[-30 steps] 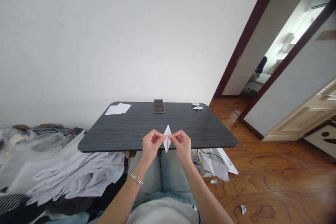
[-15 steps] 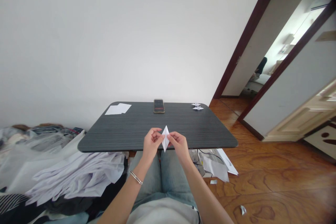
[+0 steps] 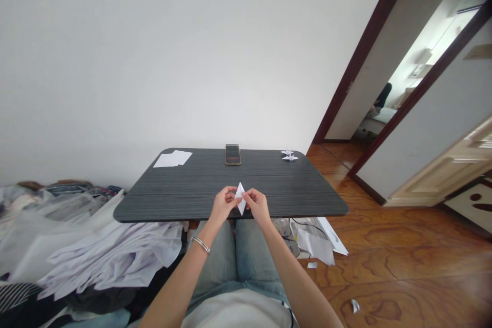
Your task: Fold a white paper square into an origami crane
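A small white piece of folded paper (image 3: 240, 198), shaped like a narrow diamond, is held upright above the near edge of the dark table (image 3: 184, 184). My left hand (image 3: 224, 202) pinches its left side between thumb and fingers. On the opposite side, my right hand (image 3: 257, 205) grips it the same way, fingertips close to its middle fold. The fingers partly cover the paper's sides. At the table's back right lie white folded paper cranes (image 3: 290, 157), close together.
White paper sheets (image 3: 172, 159) lie at the table's back left. A phone (image 3: 232, 155) stands at the back middle. Heaped clothes (image 3: 115, 256) fill the floor side at left. Paper scraps (image 3: 355, 306) and cables are on the wooden floor at right, near a doorway.
Both hands have shifted slightly left and up with the folded paper. My right hand's fingers have moved inward over the paper, whose diamond now looks narrower.
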### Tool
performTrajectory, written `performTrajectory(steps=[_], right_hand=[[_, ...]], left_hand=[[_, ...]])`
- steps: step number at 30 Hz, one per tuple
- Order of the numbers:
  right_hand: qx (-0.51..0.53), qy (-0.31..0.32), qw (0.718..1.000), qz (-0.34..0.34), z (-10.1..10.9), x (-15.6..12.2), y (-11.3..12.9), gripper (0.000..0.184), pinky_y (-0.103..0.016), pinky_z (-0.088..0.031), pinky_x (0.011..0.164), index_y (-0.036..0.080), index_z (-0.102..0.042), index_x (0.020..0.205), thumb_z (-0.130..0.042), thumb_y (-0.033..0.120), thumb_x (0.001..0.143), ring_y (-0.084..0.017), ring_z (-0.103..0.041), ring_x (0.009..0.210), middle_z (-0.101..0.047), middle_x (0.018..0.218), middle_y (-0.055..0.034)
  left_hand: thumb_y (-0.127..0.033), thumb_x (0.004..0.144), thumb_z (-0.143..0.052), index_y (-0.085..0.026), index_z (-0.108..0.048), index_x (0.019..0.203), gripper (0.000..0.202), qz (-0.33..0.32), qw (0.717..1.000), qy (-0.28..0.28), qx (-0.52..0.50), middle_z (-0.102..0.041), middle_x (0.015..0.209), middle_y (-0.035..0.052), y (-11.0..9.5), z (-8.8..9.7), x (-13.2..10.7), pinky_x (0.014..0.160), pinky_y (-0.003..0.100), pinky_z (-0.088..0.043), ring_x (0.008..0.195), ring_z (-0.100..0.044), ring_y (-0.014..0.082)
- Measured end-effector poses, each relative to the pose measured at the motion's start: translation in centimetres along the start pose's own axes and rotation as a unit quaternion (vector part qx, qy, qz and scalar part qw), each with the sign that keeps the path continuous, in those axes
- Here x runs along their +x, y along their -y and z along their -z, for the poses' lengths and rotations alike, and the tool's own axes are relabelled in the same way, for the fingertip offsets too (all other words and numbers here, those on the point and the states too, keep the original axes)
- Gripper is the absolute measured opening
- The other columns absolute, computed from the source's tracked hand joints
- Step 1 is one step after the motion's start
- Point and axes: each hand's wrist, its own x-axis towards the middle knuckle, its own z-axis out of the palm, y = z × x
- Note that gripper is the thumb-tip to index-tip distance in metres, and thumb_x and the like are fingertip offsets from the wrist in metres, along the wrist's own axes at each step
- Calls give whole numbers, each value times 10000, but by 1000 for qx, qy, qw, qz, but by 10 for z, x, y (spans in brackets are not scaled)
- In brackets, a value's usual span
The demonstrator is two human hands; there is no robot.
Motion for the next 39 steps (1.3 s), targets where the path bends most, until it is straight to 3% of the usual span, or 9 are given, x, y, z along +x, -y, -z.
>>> performTrajectory(steps=[5,13,27,39], right_hand=[[-25,25,999,-4,0,14,-6,254,-191,-378,375,180,-541,616,-603,410,705,-91,-440,395,-482,460,49],[-45,80,996,-6,0,25,-13,258,-204,-402,399,185,-532,608,-577,415,715,-98,-476,393,-528,477,33],[-43,82,996,14,5,19,-7,255,-193,-385,397,188,-505,579,-562,385,730,-88,-454,372,-504,442,51],[-20,59,998,21,5,17,-3,275,-191,-366,373,192,-506,592,-556,418,741,-85,-435,346,-503,421,53]], left_hand=[[-301,647,-688,-119,-615,697,202,-2,1000,-18,10,-642,613,22,6,5,13,541,229,-430,551,-573,127],[-243,629,-683,-137,-581,695,161,-43,997,-61,20,-618,611,-3,11,8,20,551,217,-397,544,-544,109],[-255,707,-620,-142,-569,918,245,-68,997,-2,37,-517,526,-63,2,8,12,566,213,-398,506,-495,93],[-230,673,-659,-133,-562,999,354,-64,997,28,39,-564,607,-31,6,10,13,581,225,-420,554,-528,105]])
